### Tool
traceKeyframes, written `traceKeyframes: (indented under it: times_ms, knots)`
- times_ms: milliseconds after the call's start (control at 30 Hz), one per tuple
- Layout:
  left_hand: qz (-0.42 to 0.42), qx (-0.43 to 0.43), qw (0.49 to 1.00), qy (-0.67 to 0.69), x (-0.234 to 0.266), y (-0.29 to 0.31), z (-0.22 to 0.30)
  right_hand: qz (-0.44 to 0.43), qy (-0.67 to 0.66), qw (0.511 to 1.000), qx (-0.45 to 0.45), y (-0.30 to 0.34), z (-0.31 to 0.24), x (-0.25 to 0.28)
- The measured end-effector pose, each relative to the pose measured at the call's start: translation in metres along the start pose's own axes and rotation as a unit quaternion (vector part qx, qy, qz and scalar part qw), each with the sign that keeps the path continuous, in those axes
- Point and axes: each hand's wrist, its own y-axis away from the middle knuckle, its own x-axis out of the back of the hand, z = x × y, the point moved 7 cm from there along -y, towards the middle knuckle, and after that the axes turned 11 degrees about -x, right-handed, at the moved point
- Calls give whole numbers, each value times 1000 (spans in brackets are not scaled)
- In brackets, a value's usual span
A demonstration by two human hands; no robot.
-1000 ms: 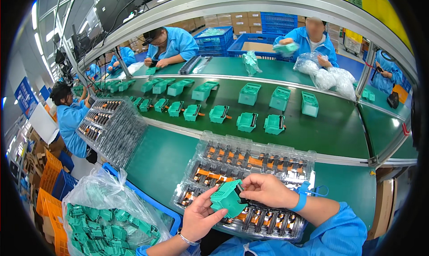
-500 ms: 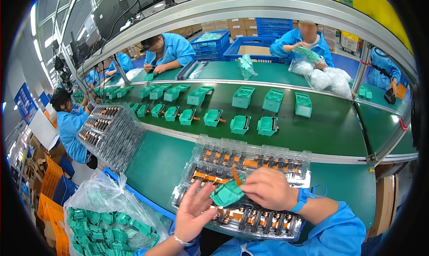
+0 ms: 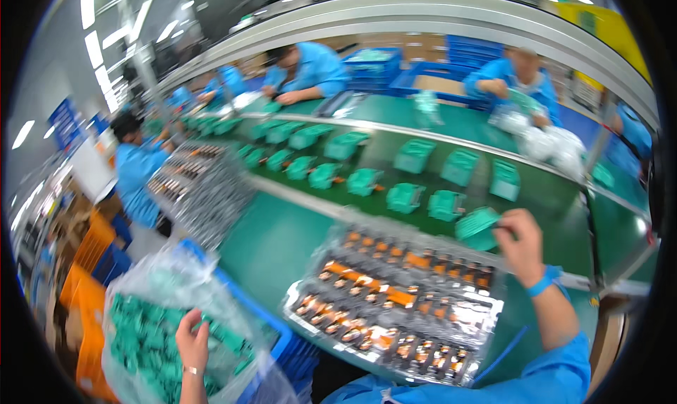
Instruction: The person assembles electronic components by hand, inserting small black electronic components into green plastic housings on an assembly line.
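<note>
Out over the near edge of the green belt, my right hand (image 3: pixel 522 245) pinches a green plastic housing (image 3: pixel 477 228) by its right edge, at the near end of the row of small housings (image 3: pixel 405 197). My left hand (image 3: pixel 192 340) is above a clear plastic bag (image 3: pixel 159 280) of loose green plastic parts (image 3: pixel 144 337). Its fingers are slightly bent and apart, with nothing visible in them. In front of me lies a clear plastic tray (image 3: pixel 300 302) with rows of black parts carrying orange flat cables (image 3: pixel 374 284).
A stack of clear trays (image 3: pixel 211 206) stands at the left, near a co-worker in blue (image 3: pixel 141 168). Larger green housings (image 3: pixel 460 166) line the belt's far side. Two more people sit across, one beside white bags (image 3: pixel 550 143). A metal frame bar (image 3: pixel 423 10) crosses above.
My right hand has carried the green housing from above the tray out to the belt. My left hand has swung left and down to the bag. The view has shifted and blurred.
</note>
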Motion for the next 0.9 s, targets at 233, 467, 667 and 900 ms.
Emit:
traceKeyframes:
  times_ms: [233,467,667,900]
  knots:
    - [-30,-13,967,-254,43,3,-47,-71,-115,879,-458,15,186,-25]
    - [-167,-12,975,-146,-5,3,-38,-98,-159,805,-563,23,242,-52]
    - [-373,-206,866,-261,-81,-8,-41,-83,-37,890,-447,10,208,-8]
    - [-317,-174,894,-263,-53,-15,-59,-222,-177,914,-289,10,21,-19]
